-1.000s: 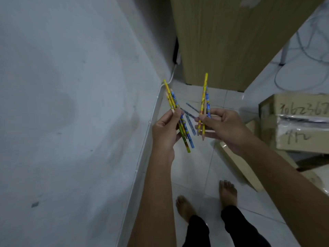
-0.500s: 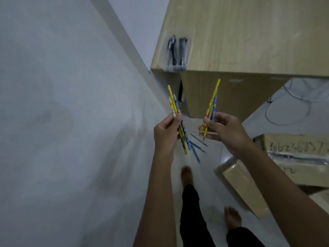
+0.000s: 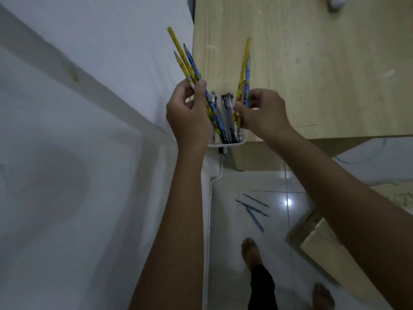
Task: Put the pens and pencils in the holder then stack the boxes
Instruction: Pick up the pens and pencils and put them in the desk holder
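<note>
My left hand (image 3: 187, 113) grips a bundle of yellow and blue pencils (image 3: 187, 61), their lower ends reaching down into the clear holder (image 3: 225, 143) at the desk's near left corner. My right hand (image 3: 261, 113) holds two more pencils (image 3: 244, 66), one yellow and one blue, upright just above the holder's right side. Several dark pens (image 3: 228, 108) stand inside the holder between my hands. Three blue pens (image 3: 252, 209) lie on the tiled floor below. A cardboard box (image 3: 326, 249) sits on the floor at the right, partly behind my right arm.
The wooden desk (image 3: 312, 63) fills the upper right. A white wall (image 3: 78, 130) runs along the left, with a white cable (image 3: 210, 198) down its base. My bare feet (image 3: 251, 251) stand on the glossy tiles. Another box edge (image 3: 400, 195) shows at far right.
I have stepped up to the desk, and both hands have moved with their pencils over the holder. The left bundle's tips now reach into it.
</note>
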`<state>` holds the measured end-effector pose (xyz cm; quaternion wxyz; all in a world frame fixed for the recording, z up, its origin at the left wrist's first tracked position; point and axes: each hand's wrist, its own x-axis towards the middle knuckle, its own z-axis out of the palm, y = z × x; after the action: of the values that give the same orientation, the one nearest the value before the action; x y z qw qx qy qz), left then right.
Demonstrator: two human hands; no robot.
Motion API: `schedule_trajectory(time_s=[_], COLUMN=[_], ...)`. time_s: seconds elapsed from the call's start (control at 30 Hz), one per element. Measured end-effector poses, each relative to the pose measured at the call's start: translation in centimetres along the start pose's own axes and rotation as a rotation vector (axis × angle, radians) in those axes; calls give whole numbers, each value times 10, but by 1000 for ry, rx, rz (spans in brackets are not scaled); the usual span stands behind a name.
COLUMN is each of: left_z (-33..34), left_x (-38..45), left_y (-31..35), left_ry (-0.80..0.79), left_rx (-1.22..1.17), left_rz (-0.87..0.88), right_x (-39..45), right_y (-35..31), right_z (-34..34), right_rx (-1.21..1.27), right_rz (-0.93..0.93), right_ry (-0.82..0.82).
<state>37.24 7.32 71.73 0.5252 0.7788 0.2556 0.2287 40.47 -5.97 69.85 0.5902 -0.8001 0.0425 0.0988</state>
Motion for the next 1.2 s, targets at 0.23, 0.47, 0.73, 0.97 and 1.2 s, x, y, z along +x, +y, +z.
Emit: schedule_trajectory(time_s=[0.23, 0.47, 0.73, 0.97, 1.2], left_z=[14, 11, 7, -3, -14], left_x=[12, 4, 1, -4, -10], left_y=[-25, -37, -43, -40, -47], left_ry=[-143, -257, -295, -362, -466], left_rx=[273, 456, 606, 1082, 1086], left_rz=[103, 239, 302, 529, 527], right_x=[8, 1, -11, -26, -28], right_y=[-1, -6, 2, -1, 1], right_z=[25, 34, 29, 30, 18], right_rx=[-374, -556, -686, -1137, -1305], right_rz=[-56, -99, -199, -407, -489], right_ry=[-25, 6, -3, -261, -342])
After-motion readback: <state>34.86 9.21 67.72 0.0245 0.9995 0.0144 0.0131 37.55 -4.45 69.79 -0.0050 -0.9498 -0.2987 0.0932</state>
